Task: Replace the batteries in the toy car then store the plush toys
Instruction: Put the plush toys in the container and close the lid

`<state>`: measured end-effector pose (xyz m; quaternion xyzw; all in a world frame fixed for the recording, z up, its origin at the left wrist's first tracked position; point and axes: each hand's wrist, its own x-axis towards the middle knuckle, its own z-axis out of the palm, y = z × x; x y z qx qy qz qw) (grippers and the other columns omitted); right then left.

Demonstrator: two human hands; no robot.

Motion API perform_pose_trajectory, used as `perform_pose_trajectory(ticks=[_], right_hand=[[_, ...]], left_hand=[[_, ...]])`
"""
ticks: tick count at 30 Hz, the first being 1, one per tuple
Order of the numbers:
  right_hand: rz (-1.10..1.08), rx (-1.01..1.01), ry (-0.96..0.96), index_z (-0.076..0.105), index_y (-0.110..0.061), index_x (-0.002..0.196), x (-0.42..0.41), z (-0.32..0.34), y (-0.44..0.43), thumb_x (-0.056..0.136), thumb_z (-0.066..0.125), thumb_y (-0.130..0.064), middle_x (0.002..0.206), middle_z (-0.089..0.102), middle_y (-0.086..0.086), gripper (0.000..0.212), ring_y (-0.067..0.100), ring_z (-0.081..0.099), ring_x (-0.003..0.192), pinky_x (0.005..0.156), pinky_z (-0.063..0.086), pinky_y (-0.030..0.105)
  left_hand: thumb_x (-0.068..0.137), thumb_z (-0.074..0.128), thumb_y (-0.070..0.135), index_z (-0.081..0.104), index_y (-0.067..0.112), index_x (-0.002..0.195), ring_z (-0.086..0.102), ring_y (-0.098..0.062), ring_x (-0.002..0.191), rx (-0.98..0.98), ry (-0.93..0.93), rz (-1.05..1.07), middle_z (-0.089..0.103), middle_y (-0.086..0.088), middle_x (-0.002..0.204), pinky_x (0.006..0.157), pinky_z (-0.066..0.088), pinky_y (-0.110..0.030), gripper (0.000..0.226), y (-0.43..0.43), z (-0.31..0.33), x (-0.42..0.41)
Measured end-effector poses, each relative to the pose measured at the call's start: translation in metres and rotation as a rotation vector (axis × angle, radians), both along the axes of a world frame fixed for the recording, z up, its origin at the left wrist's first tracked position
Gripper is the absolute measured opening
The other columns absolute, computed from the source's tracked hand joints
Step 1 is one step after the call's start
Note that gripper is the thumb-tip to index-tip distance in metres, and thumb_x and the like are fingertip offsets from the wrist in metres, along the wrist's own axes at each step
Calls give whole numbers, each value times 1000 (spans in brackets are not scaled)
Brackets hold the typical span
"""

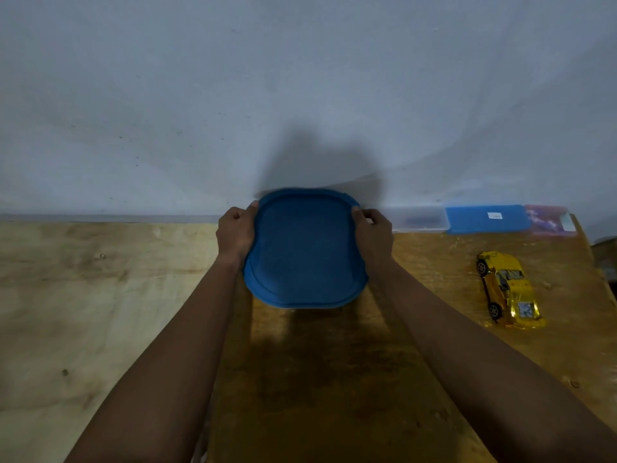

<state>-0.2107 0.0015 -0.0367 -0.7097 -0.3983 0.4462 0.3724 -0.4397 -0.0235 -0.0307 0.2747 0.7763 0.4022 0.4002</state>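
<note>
Both hands grip a blue lid [304, 248] by its side edges: the left hand [235, 232] and the right hand [373, 233] each have fingers curled tight around the rim, thumbs on top. Well to the right of the lid, a yellow toy car [509, 290] lies on the wooden table [100, 295], and flat plastic cases [487, 218] sit against the wall beyond the car.

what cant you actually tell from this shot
- Head view: anything under the blue lid, including plush toys; the lid covers it.
- What the lid sits on: only a thin edge shows below it.
- The fingers of the left hand and right hand curl behind the lid's sides.
- Yellow toy car: its underside and battery hatch face away.
- Boxes by the wall: contents blurred.
</note>
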Motion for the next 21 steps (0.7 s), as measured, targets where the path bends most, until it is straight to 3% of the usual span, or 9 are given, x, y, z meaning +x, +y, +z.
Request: perform_pose_trajectory(ticks=[3, 5, 8, 11, 13, 16, 17, 21], right_hand=[[-63, 11, 267, 73, -5, 94, 3, -4, 1, 91, 68, -31, 95, 70, 17, 27, 19, 63, 84, 74, 56, 38], [-96, 16, 292, 76, -6, 88, 5, -9, 2, 87, 73, -31, 99, 70, 24, 25, 21, 64, 83, 78, 57, 41], [-80, 33, 280, 76, -9, 73, 4, -11, 1, 85, 74, -34, 74, 69, 12, 28, 18, 62, 74, 67, 54, 35], [-22, 74, 149, 64, -14, 60, 5, -7, -2, 90, 66, -40, 57, 56, -2, 40, 11, 53, 62, 59, 42, 28], [43, 89, 46, 65, -13, 72, 10, -6, -9, 94, 57, -47, 64, 59, -5, 41, 9, 54, 64, 61, 43, 29], [114, 95, -52, 65, -27, 114, 18, -10, -38, 96, 47, -53, 100, 67, -13, 37, 6, 62, 92, 75, 53, 32], [113, 94, -73, 62, -29, 119, 19, -10, -49, 97, 45, -53, 106, 66, -12, 37, 7, 61, 97, 78, 52, 32], [31, 118, -15, 68, -24, 104, 7, -12, -61, 102, 44, -43, 95, 69, -9, 30, 8, 63, 89, 70, 49, 29]], left_hand=[[96, 56, 48, 42, 16, 73, 40, -12, 64, 55, -11, -13, 43, 4, 67, 59, 36, -28, 41, 2, -9, 2], [97, 56, 45, 40, 18, 71, 39, -10, 62, 80, 7, -13, 42, 6, 66, 59, 37, -26, 41, 2, -10, 4], [96, 58, 45, 42, 17, 69, 43, -10, 62, 73, 65, 16, 46, 5, 66, 59, 38, -25, 42, -1, -8, 5], [92, 58, 52, 51, 14, 68, 51, -12, 63, 59, 160, 59, 56, 5, 67, 63, 39, -29, 46, -7, 2, 6], [90, 54, 60, 56, 16, 71, 56, -14, 68, 39, 198, 83, 62, 3, 72, 64, 40, -31, 48, -21, 8, 6], [92, 48, 63, 62, 14, 84, 59, -21, 76, -7, 256, 82, 63, 1, 78, 71, 45, -38, 51, -56, 1, 14], [93, 47, 63, 65, 12, 94, 60, -22, 79, -13, 265, 76, 62, 1, 79, 73, 48, -40, 53, -67, -2, 20], [99, 49, 52, 51, 2, 81, 49, -16, 64, 67, 175, 105, 52, -4, 69, 60, 40, -35, 53, -80, -9, 30]])
